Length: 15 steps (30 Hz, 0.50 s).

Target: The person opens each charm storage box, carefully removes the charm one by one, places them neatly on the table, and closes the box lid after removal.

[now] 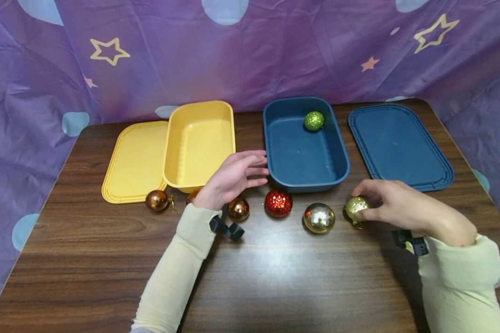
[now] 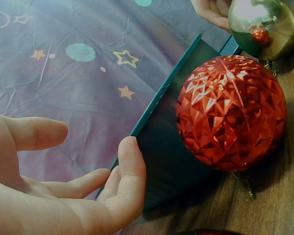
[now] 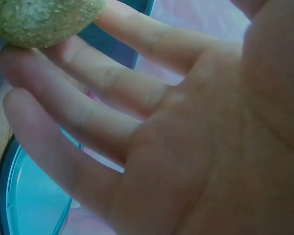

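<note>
My right hand point(image 1: 393, 203) has its thumb and fingers around a glittery gold Christmas ball point(image 1: 356, 209) at the table's right; the right wrist view shows fingertips against this glitter ball point(image 3: 44, 22). With fingers extended, my left hand point(image 1: 237, 175) is at the left wall of the blue box point(image 1: 306, 186), holding nothing. A green glitter ball point(image 1: 314, 121) lies inside that box. In front of it are a faceted red ball point(image 1: 278, 204) and a shiny gold ball point(image 1: 319, 218). Near my left wrist sits a brown ball point(image 1: 238, 209), with another partly hidden behind the wrist.
A yellow box point(image 1: 200, 138) stands at the back left, its yellow lid point(image 1: 135, 162) beside it. To the right of the blue box lies a blue lid point(image 1: 400, 143). A brown ball point(image 1: 156, 200) sits by the yellow lid. Purple cloth point(image 1: 275, 55) hangs behind the table.
</note>
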Each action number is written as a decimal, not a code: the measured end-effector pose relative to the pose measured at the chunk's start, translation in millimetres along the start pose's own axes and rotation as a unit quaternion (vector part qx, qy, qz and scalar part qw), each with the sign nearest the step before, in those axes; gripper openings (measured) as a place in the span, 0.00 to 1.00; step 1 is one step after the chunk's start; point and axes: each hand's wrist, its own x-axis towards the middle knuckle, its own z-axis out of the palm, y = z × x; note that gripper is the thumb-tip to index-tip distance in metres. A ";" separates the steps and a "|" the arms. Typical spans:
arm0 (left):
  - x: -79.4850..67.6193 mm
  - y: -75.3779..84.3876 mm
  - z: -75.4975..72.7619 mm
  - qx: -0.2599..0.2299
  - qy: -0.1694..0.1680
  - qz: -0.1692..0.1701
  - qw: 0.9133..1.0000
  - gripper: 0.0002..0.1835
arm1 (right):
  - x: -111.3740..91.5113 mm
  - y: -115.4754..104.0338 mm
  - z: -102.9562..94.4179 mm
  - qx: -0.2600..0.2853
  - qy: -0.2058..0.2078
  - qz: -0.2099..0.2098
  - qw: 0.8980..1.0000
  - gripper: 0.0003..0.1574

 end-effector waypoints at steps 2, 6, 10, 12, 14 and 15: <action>-0.1 0.2 0.0 0.001 0.000 0.000 1.000 0.23 | 0.4 0.2 0.5 0.001 -0.005 0.004 1.000 0.26; 0.0 0.3 0.1 0.001 0.000 0.000 1.000 0.23 | 0.9 0.7 1.4 0.003 -0.011 0.010 1.000 0.27; 0.0 0.1 -0.2 0.000 0.000 -0.001 1.000 0.23 | 1.3 1.1 1.6 0.004 -0.012 0.012 1.000 0.27; -0.1 0.1 -0.3 0.000 -0.001 0.000 1.000 0.23 | 1.5 1.0 1.3 0.003 -0.013 0.014 1.000 0.27; -0.3 0.3 -0.3 -0.001 0.000 0.000 1.000 0.23 | 1.6 1.1 0.6 0.000 -0.012 0.015 1.000 0.27; -0.3 0.3 -0.4 -0.001 -0.001 0.000 1.000 0.23 | 1.5 1.0 0.3 -0.001 -0.011 0.014 1.000 0.27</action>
